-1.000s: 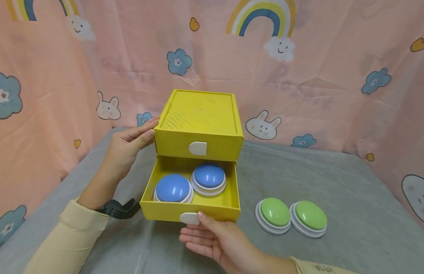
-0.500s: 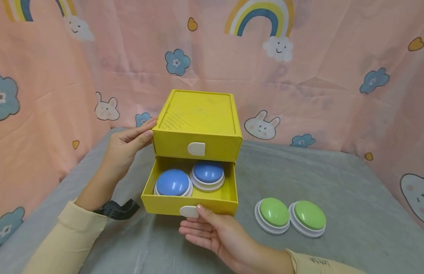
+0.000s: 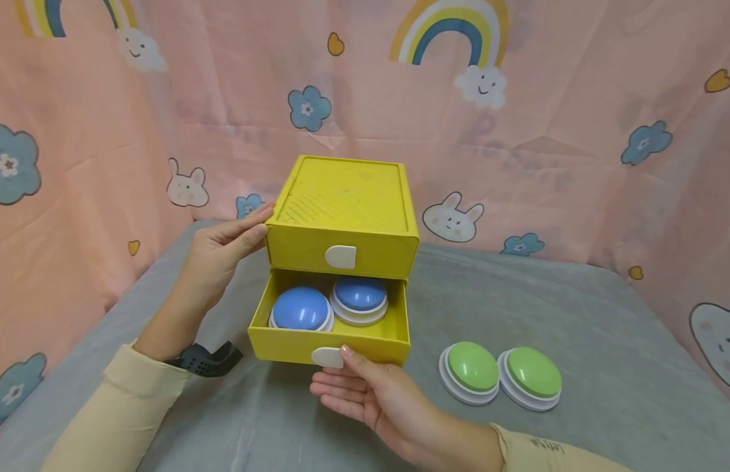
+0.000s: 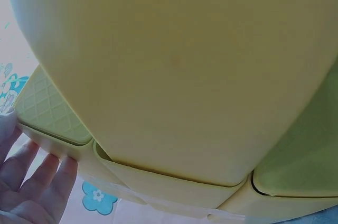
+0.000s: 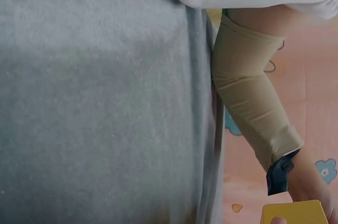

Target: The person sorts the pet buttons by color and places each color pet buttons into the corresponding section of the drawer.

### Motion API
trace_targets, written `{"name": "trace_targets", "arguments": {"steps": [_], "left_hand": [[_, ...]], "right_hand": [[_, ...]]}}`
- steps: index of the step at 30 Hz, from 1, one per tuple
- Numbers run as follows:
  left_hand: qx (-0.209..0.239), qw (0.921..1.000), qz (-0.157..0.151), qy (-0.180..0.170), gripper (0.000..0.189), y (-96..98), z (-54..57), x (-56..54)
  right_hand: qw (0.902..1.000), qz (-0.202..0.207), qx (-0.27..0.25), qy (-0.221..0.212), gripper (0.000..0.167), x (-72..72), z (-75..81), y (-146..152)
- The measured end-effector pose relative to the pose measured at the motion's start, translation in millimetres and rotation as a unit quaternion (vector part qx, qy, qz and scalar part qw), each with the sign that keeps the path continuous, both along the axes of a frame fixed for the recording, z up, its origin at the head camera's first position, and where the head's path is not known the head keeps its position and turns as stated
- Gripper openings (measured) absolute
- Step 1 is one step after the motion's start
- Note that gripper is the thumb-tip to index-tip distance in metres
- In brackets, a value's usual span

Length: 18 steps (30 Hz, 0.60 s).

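A yellow two-drawer box (image 3: 347,196) stands on the table, its lower drawer (image 3: 270,342) partly pulled out. Two blue dome buttons on white bases, a left one (image 3: 301,308) and a right one (image 3: 361,295), lie in that drawer. My left hand (image 3: 214,259) rests on the box's left side near the upper front corner, fingers extended along it. Below the drawer front is my right hand (image 3: 379,400), palm up; its thumb presses at the edge of the white pull tab (image 3: 327,357), and its other fingers extend loosely underneath. The upper drawer (image 3: 294,246) is closed.
Two green dome buttons, a left one (image 3: 473,367) and a right one (image 3: 534,372), lie side by side on the grey cloth (image 3: 624,367), right of the box. A pink printed curtain (image 3: 365,131) hangs behind. A black wrist strap (image 3: 208,360) sits on the left arm.
The lower drawer has slid a little way back into the box with the blue buttons inside, and my right hand has moved with it. The left hand stays on the box.
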State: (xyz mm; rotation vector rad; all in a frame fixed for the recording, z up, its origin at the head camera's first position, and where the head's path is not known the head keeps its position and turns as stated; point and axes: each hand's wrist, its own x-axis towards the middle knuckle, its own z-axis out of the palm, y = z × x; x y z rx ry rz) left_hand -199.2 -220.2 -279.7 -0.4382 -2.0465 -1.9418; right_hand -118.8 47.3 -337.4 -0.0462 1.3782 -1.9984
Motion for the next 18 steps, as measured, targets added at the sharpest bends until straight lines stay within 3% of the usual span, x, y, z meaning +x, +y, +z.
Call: {"name": "trace_targets", "arguments": {"steps": [8,18], "left_hand": [[-0.007,0.9999,0.013,-0.004,0.045,0.2,1.2,-0.4],[-0.006,0.9999,0.007,-0.006,0.045,0.7,0.2,0.2]], "right_hand": [[0.9998,-0.013,-0.006,0.013,0.065,-10.6,0.8,-1],[0.9996,-0.027,-0.006,0.002,0.063,-18.5,1.5,-4]]}}
